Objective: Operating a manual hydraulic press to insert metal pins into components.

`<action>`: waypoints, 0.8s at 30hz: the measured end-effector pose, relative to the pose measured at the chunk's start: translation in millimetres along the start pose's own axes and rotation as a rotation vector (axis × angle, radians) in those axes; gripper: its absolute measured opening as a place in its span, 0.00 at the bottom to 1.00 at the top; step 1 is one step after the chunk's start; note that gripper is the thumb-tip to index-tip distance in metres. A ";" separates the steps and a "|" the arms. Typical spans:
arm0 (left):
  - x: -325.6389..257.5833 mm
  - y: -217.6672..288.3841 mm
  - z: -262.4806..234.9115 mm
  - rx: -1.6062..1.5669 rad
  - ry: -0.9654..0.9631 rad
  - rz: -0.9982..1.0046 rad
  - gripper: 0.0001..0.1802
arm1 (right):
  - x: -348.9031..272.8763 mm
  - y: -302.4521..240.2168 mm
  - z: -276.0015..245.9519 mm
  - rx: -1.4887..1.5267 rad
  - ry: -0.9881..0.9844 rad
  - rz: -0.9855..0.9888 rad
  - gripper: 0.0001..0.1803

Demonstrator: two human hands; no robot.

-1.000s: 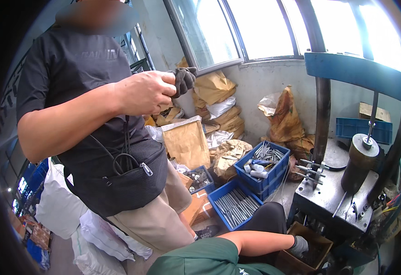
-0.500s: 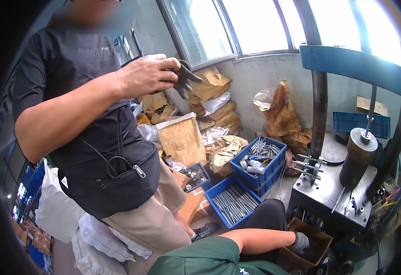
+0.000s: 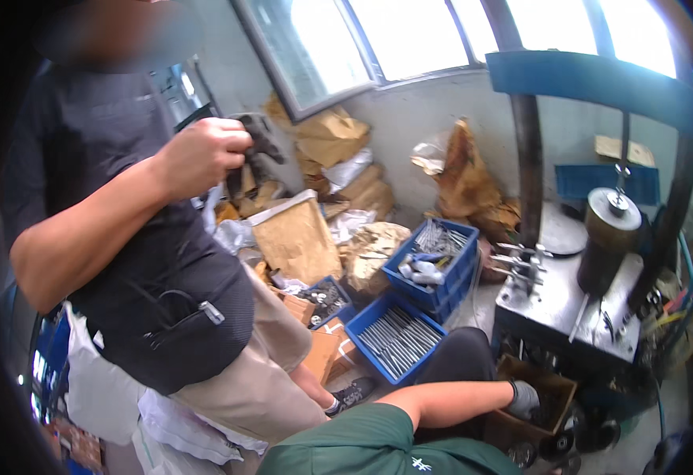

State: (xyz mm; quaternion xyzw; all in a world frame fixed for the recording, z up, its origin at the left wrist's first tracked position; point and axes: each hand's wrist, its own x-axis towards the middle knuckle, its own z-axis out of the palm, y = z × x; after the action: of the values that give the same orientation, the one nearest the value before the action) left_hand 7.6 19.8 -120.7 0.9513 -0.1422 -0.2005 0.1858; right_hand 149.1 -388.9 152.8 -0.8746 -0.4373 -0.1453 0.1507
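Observation:
My left hand (image 3: 524, 400), in a grey work glove, reaches down into an open wooden box (image 3: 507, 427) by the foot of the press. Its fingertips are lost against the dark contents, so I cannot make out whether they grip anything. A bare forearm in a green sleeve leads to it from the lower edge. My right hand does not show. To the left stands another person, whose raised bare hand (image 3: 204, 154) pinches a dark grey glove (image 3: 261, 146).
A press with a blue crossbeam (image 3: 600, 79) and metal cylinder (image 3: 614, 210) stands right. Blue crates hold metal rods (image 3: 398, 342) and assorted parts (image 3: 434, 252). Paper sacks (image 3: 297, 241) line the wall; white sacks (image 3: 109, 372) lie behind the other person.
The whole view has shifted slightly, moving most things left in the picture. The other person's hand with the glove has come lower and further left. My left hand stays in the wooden box.

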 end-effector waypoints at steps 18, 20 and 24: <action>-12.7 12.7 -30.0 0.043 -0.128 -0.057 0.25 | -45.6 -84.6 -40.5 0.167 0.005 0.354 0.07; -13.2 12.3 -29.4 0.046 -0.128 -0.053 0.26 | -49.9 -91.0 -40.6 -0.014 -0.237 0.314 0.07; -10.4 14.1 -29.6 0.053 -0.119 -0.055 0.24 | -61.9 -91.2 -34.1 -0.031 -0.236 0.339 0.06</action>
State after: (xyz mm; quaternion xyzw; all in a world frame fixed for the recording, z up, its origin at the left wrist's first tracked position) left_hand 8.5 19.5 -86.3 0.9458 -0.1322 -0.2580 0.1460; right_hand 35.6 -394.7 172.5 -0.9488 -0.2963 -0.0213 0.1075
